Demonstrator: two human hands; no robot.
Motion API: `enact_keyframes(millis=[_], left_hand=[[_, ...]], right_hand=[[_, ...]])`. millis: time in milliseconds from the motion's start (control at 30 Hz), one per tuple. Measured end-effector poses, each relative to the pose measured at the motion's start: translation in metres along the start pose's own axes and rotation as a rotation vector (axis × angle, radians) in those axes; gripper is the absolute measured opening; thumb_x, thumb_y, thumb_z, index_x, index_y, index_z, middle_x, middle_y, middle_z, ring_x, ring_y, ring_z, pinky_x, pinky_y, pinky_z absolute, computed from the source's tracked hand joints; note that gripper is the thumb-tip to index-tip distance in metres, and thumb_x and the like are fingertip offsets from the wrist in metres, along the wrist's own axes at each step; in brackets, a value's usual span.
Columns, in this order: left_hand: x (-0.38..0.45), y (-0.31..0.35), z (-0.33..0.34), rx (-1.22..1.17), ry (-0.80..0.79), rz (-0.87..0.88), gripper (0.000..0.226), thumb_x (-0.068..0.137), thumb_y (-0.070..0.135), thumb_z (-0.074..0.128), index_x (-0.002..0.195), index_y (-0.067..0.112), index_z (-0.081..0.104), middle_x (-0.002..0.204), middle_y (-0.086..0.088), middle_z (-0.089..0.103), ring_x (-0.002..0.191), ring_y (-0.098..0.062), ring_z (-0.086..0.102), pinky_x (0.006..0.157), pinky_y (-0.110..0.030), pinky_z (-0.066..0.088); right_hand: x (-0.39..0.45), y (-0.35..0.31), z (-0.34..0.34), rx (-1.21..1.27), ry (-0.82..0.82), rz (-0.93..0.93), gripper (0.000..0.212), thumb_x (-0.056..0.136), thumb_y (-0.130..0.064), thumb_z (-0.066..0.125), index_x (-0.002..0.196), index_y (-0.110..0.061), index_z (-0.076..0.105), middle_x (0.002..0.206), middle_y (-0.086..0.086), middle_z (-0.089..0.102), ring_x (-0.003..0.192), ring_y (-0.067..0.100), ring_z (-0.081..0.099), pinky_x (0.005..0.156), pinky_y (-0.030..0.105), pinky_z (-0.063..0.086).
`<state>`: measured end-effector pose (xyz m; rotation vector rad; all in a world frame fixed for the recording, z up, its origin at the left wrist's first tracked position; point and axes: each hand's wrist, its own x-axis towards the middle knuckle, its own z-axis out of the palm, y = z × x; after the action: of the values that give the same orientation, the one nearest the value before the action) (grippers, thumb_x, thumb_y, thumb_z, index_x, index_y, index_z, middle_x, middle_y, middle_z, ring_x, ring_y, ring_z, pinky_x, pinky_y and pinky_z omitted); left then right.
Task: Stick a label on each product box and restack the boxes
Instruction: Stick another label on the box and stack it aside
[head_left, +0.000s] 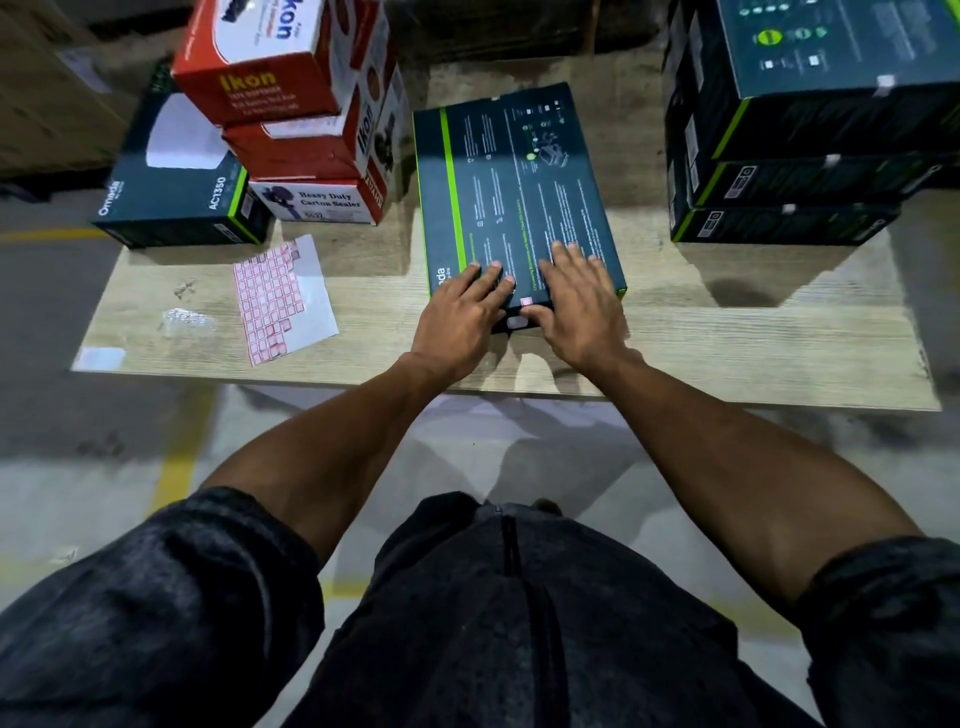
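We see a pale wood-grain desk (727, 353) over a grey concrete floor (104, 457) with yellow lines. Both our grips lie flat and released, left hand (460, 319) and right hand (582, 306), on the dark green-striped flat box (514, 192) at the desk's near edge. A pink label sheet (283, 299) lies toward the left edge.

1. A warehouse or packing area: bare concrete floor (104, 467) with painted yellow lines (176, 457).
2. On the wooden board (727, 353), stacked retail boxes (789, 171) and carton-sealer boxes (311, 171).
3. Brown cartons (47, 93) stand left of the board.
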<state>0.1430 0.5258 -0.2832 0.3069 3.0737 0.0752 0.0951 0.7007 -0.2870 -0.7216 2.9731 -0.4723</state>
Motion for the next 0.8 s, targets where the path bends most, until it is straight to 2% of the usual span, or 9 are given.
enact_keyframes(millis=[167,267,400,500,567,800], left_hand=[[-0.001,-0.002,-0.003,0.001,-0.029,0.009,0.054,0.097,0.034,0.026,0.137,0.009,0.051,0.143,-0.015,0.049,0.127,-0.038,0.046,0.1,-0.047,0.044],[0.001,-0.007,-0.006,0.004,-0.045,0.043,0.049,0.098,0.032,0.039,0.141,0.01,0.046,0.147,-0.016,0.044,0.132,-0.037,0.042,0.106,-0.047,0.038],[0.001,-0.009,-0.012,-0.012,-0.056,0.062,0.059,0.098,0.032,0.051,0.149,0.011,0.032,0.156,-0.012,0.03,0.141,-0.031,0.029,0.115,-0.041,0.025],[-0.002,-0.007,-0.01,0.013,-0.024,-0.039,0.066,0.1,0.038,0.044,0.154,0.012,0.016,0.162,-0.008,0.012,0.148,-0.026,0.012,0.118,-0.039,0.014],[-0.005,-0.006,-0.005,0.059,-0.03,-0.073,0.064,0.103,0.04,0.035,0.155,0.013,0.01,0.162,-0.006,0.006,0.149,-0.024,0.004,0.119,-0.038,0.006],[-0.007,-0.002,0.004,0.035,-0.035,-0.111,0.059,0.103,0.034,0.035,0.155,0.016,0.012,0.162,-0.004,0.008,0.149,-0.025,0.004,0.12,-0.039,0.003]], right_hand=[[0.001,0.0,-0.002,0.072,0.009,0.022,0.065,0.095,-0.043,0.058,0.149,-0.016,0.036,0.162,0.005,0.021,0.151,0.019,0.012,0.12,0.032,0.0],[0.0,0.005,-0.006,0.089,-0.038,0.018,0.073,0.09,-0.038,0.065,0.152,-0.019,0.03,0.163,0.001,0.017,0.151,0.016,0.008,0.12,0.03,-0.001],[0.001,0.008,-0.008,0.109,-0.045,0.017,0.077,0.087,-0.04,0.068,0.152,-0.02,0.03,0.163,-0.001,0.017,0.151,0.015,0.008,0.12,0.032,0.002],[0.002,0.007,-0.005,0.152,-0.026,0.023,0.078,0.087,-0.046,0.066,0.152,-0.02,0.03,0.162,0.001,0.02,0.15,0.017,0.011,0.12,0.032,0.003],[0.002,0.007,-0.003,0.163,-0.008,0.021,0.079,0.088,-0.049,0.065,0.152,-0.02,0.029,0.162,0.001,0.022,0.15,0.017,0.013,0.12,0.033,0.004],[0.002,0.001,0.0,0.197,0.096,0.044,0.072,0.084,-0.042,0.071,0.146,-0.018,0.042,0.156,0.002,0.034,0.147,0.021,0.022,0.117,0.031,0.009]])
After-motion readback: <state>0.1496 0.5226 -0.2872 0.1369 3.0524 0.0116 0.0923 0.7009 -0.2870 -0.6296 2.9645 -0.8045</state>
